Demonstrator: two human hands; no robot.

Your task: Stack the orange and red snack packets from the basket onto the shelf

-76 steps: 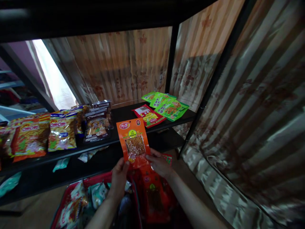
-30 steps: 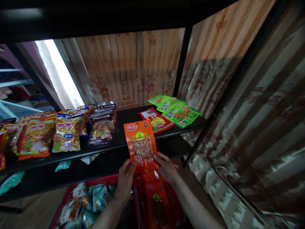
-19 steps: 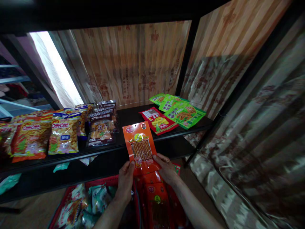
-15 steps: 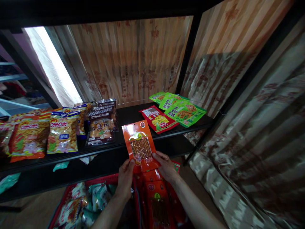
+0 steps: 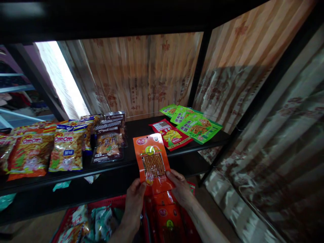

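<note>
An orange snack packet (image 5: 154, 163) with a clear window showing brown sticks is held upright between my two hands, at the front edge of the black shelf (image 5: 136, 130). My left hand (image 5: 134, 199) pinches its lower left corner, thumb in front. On the lower right edge, my right hand (image 5: 181, 187) grips it the same way. Below it, similar orange packets (image 5: 168, 216) lie in a red container (image 5: 147, 222). Right of the held packet, a red packet (image 5: 172, 134) and several green packets (image 5: 198, 126) lie flat on the shelf.
Dark brown packets (image 5: 108, 140), a white-and-yellow snack bag (image 5: 67, 146) and orange bags (image 5: 31, 152) stand on the shelf's left part. Teal packets (image 5: 102, 221) fill the red container's left side. Black posts (image 5: 199, 67) and curtains (image 5: 152, 74) frame the back and right.
The view has tilted up a little, so the shelf and its goods sit lower in the picture. Both hands still hold the orange packet, which now faces the camera more squarely.
</note>
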